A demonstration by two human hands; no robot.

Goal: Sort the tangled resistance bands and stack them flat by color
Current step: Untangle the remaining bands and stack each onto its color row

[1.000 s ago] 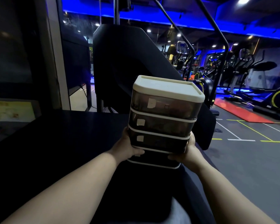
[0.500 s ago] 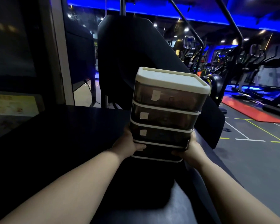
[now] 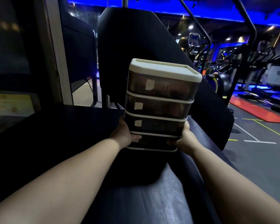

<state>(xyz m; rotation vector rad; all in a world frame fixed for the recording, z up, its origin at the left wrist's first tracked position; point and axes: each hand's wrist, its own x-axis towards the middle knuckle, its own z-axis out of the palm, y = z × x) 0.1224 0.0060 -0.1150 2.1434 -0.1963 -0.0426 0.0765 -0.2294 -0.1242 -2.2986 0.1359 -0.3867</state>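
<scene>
- My two bare forearms reach forward from the bottom corners over a dark, slightly glossy tabletop (image 3: 152, 201).
- My left hand (image 3: 124, 135) grips the left side of a small four-drawer storage unit with smoky translucent drawers and a cream plastic frame (image 3: 160, 101). Its thumb is curled across the front of the lowest drawer, and the fingers go round the side out of sight.
- My right hand (image 3: 187, 139) grips the right side at the same height, thumb hooked onto the front low down and fingers wrapped behind the edge.
- The unit stands upright between my hands, above the tabletop. A deep shadow lies under it, and I cannot tell whether its base touches the surface.
- Small white paper labels (image 3: 149, 84) are stuck at the left of the drawer fronts; what is written on them is too small to read.
- The drawers hold dim, brownish shapes. I cannot tell whether these are the resistance bands, nor make out their colours.
- Right behind the unit rises a large black padded machine panel (image 3: 136, 46).
- At far left a yellowish poster (image 3: 10, 104) sits low on the wall.
- To the right, a grey gym floor with white and yellow lines (image 3: 257, 152) leads to a red mat (image 3: 255, 110).
- Beyond the mat, a row of exercise machines (image 3: 265, 59) stands under blue ceiling light.
</scene>
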